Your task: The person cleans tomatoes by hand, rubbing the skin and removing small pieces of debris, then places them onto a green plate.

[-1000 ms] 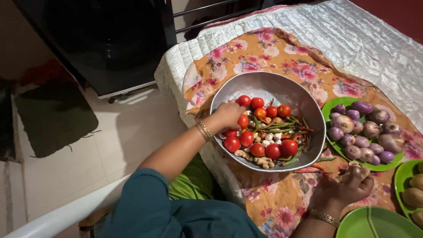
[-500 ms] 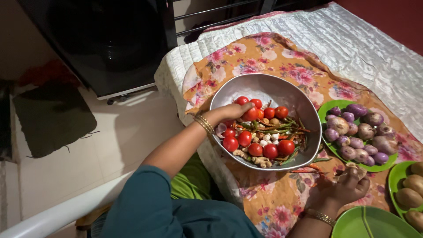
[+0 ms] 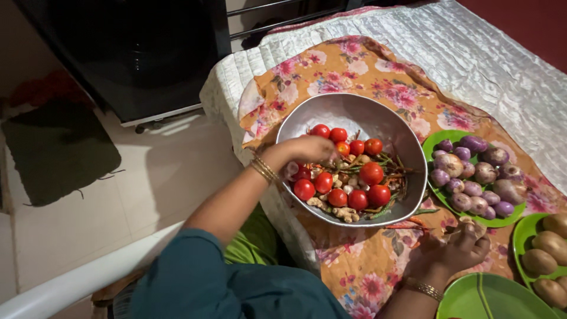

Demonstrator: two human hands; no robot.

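Observation:
A metal bowl (image 3: 354, 109) on a floral cloth (image 3: 354, 65) holds red tomatoes (image 3: 371, 172), green and red chillies (image 3: 384, 160), garlic and ginger pieces (image 3: 333, 210). My left hand (image 3: 307, 149) hovers over the bowl's left side with its fingers loosely bent and no tomato in them; it is close to the upper tomatoes. My right hand (image 3: 455, 251) rests curled on the cloth below the bowl, with a small pale piece at its fingertips, beside loose red chillies (image 3: 407, 224).
To the right, a green plate (image 3: 493, 223) carries purple round vegetables (image 3: 472, 171). A second green plate (image 3: 517, 242) holds brown ones (image 3: 549, 260). A bare green plate (image 3: 496, 298) lies near me. A black appliance (image 3: 130, 53) and a dark mat (image 3: 56, 153) are on the left.
My left hand lifted a tomato from the bowl's left side, carried it rightwards and let it go; it now lies mid-bowl. My right hand stayed curled on the cloth.

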